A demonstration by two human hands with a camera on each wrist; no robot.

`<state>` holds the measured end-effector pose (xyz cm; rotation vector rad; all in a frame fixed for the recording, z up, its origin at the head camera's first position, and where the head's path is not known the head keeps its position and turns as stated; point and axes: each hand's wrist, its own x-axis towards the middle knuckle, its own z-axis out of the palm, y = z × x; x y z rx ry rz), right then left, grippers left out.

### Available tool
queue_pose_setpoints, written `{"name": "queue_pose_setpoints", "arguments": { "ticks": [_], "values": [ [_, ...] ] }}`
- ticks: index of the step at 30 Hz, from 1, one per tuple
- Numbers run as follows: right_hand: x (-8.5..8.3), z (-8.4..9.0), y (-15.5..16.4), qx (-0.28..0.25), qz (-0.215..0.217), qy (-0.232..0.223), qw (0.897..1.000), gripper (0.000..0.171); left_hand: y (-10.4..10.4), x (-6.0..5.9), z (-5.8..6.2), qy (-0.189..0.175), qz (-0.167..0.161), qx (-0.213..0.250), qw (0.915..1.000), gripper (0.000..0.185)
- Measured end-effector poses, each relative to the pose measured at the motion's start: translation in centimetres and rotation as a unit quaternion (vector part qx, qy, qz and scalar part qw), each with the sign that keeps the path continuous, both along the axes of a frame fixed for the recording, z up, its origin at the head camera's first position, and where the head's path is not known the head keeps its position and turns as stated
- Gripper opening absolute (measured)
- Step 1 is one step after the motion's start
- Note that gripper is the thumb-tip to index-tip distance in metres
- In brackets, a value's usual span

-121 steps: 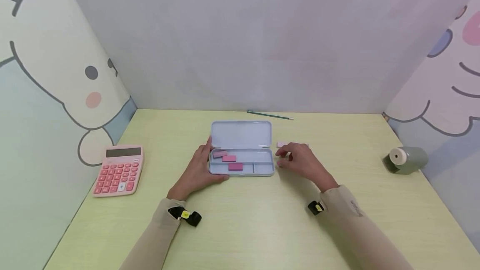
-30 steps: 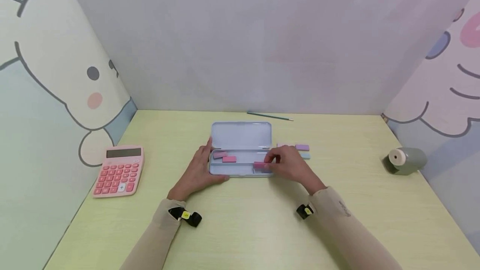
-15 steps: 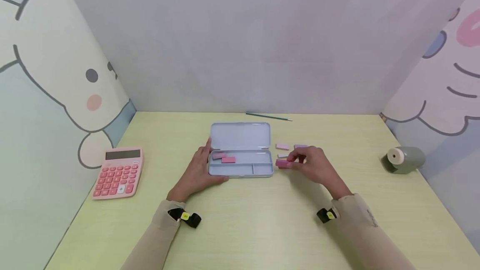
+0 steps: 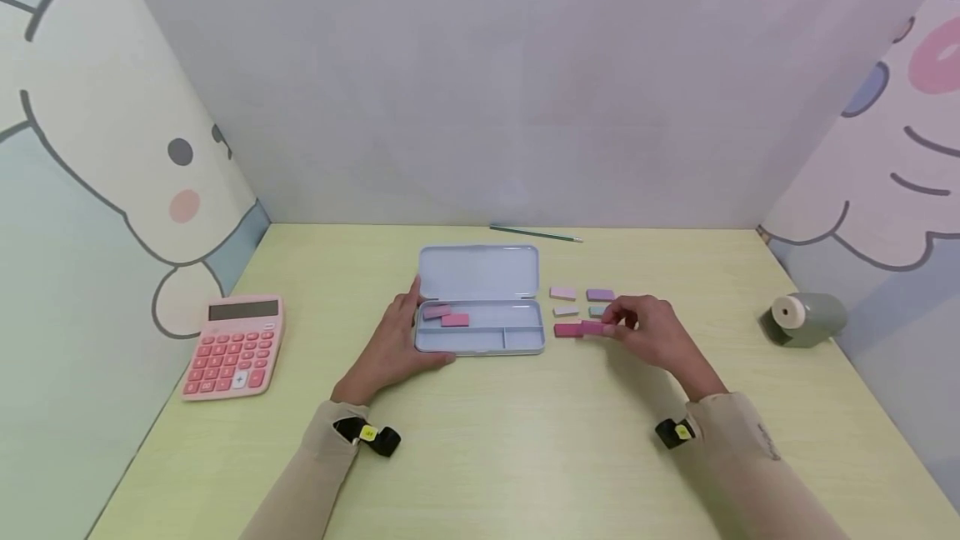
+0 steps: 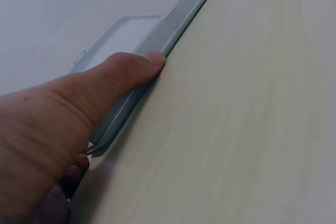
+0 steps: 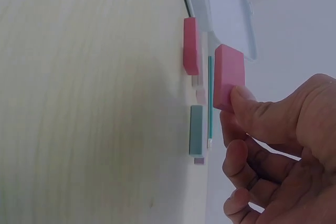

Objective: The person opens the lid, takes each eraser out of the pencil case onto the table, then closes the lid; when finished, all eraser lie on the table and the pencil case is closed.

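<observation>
A pale blue pencil case [image 4: 525, 342] lies open on the table, its lid [image 4: 478, 272] tipped back. Two pink erasers [image 4: 446, 316] lie in its left rear compartment. My left hand [image 4: 401, 332] holds the case's left end, thumb [image 5: 137, 67] against its rim [image 5: 181, 17]. My right hand [image 4: 611, 325] pinches a pink eraser [image 4: 594, 328] [image 6: 229, 77] just right of a darker pink eraser [image 4: 567, 330] [image 6: 190, 45] that lies on the table beside the case.
Behind these lie a pale pink eraser [image 4: 562, 293], a purple one [image 4: 600, 295], a small pale one [image 4: 566, 311] and a teal one [image 6: 196, 129]. A green pencil [image 4: 536, 232] lies by the back wall. A pink calculator [image 4: 234, 347] sits left, a grey-green sharpener [image 4: 806, 319] right.
My right hand lifted a pink eraser out of the case's front compartment and carried it right, past the case's end, to the erasers on the table. The left hand stayed put.
</observation>
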<state>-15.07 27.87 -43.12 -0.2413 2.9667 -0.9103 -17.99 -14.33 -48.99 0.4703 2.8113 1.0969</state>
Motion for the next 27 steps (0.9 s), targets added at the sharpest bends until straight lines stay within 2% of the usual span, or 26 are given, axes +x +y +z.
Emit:
{"name": "queue_pose_setpoints", "arguments": {
  "ticks": [12,20,27],
  "values": [
    [-0.7,-0.7,1.5,0.012,-0.027,-0.059,0.998,0.005,0.0,0.1,0.1,-0.007,0.002,0.0,1.0,0.139],
    [-1.0,-1.0,1.7,0.011,-0.03,-0.067,0.997,0.007,0.0,0.0,0.1,-0.006,0.002,-0.002,1.0,0.14],
    [-1.2,-1.6,1.9,0.018,-0.032,-0.051,0.998,0.009,0.0,0.1,0.2,-0.008,0.004,0.001,1.0,0.14]
  ]
}}
